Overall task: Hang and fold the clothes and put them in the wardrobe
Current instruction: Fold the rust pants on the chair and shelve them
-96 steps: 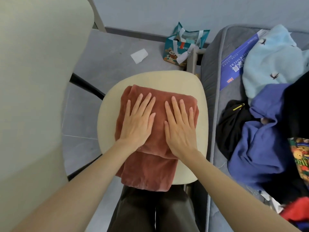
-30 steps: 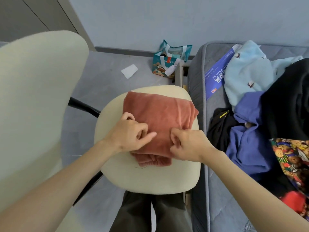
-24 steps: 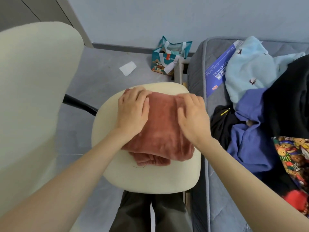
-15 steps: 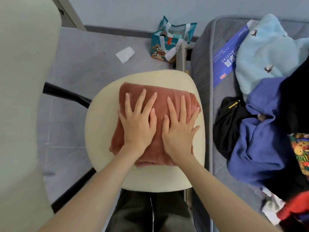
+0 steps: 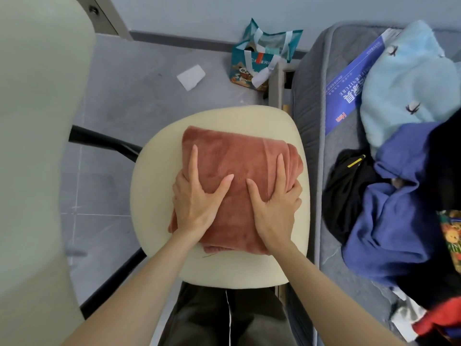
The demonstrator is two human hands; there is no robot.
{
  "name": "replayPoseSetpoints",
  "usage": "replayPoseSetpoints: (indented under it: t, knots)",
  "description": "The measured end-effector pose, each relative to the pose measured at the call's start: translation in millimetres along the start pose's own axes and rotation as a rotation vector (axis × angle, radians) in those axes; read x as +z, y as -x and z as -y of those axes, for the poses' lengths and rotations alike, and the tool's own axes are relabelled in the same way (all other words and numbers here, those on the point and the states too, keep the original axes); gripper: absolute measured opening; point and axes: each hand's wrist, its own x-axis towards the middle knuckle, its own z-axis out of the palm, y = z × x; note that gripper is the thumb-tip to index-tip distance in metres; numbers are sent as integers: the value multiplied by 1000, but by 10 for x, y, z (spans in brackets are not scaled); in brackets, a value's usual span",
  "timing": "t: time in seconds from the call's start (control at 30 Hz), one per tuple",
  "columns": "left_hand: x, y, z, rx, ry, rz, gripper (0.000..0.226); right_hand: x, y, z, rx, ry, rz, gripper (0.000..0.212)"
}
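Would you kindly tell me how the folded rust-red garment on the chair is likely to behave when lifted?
Probably floppy: the garment shows loose layers at its near edge, so it may sag or unfold unless cradled underneath. Its plush nap likely resists slipping.

Folded garment point(image 5: 239, 156): plain rust-red. Chair seat point(image 5: 154, 196): cream. Fleece garment point(image 5: 404, 78): pale blue, scattered small dark motifs. Crumpled garment point(image 5: 389, 233): royal blue. Bag point(image 5: 249, 63): teal, panda print. Printed sheet point(image 5: 349, 91): blue, white lettering.
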Motion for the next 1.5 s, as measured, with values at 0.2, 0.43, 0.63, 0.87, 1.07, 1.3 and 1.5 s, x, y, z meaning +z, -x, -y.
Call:
replayPoseSetpoints:
  t: [0.2, 0.43, 0.63, 0.87, 1.07, 1.3, 1.5]
  knots:
    - [20, -11, 8, -64, 67, 12, 104, -9, -69, -4, 1, -40, 52, 78]
    - [60, -102, 60, -29, 32, 9, 101, 16, -134, -39, -21, -24, 64, 72]
    - [-8, 69, 65, -131, 124, 69, 98, -221, -120, 43, 79, -25, 230, 87]
    - [-63, 931, 317, -247, 219, 89, 100, -549, 395, -221, 116, -99, 421, 106]
    - [-18, 1759, 372, -270, 388, -15, 99, -874, 860, -503, -50, -102, 408, 100]
    - [-360, 2775, 79, -122, 534, -217, 94, -1664, 1600, -463, -361, -197, 337, 95]
    - [-1060, 3596, -199, 8, 582, -397, 95, -2311, 2287, -84, -630, -310, 324, 94]
